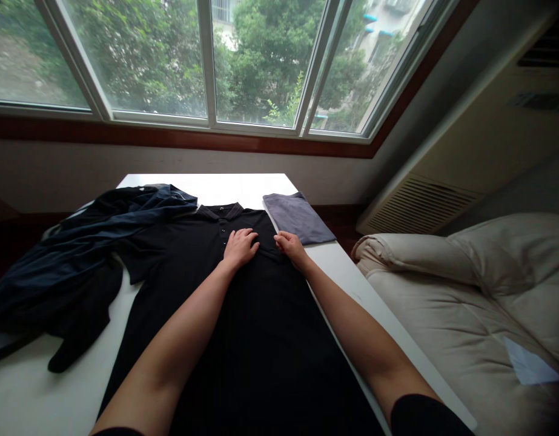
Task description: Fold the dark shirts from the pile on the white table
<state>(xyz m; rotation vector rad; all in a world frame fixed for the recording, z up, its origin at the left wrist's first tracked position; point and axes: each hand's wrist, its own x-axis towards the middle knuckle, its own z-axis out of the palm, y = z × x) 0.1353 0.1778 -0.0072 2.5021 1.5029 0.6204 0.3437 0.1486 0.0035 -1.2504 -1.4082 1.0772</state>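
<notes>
A black polo shirt (270, 327) lies spread on the white table, its collar at the far end and its buttons facing up. My left hand (240, 247) rests on the chest beside the button placket, fingers stretched out over the cloth. At the shirt's right edge, near the sleeve, my right hand (291, 247) is closed in a pinch on the black fabric. The right sleeve looks folded in over the chest, partly hidden by my hands. Just beyond my right hand lies a folded grey garment (300, 217).
Dark blue and black clothes (102, 242) are heaped on the left of the white table (29, 387). To the right stands a beige sofa (433, 315) with a pale sheet (531, 363) on it. A window (170, 66) and a vented cabinet (424, 200) are behind.
</notes>
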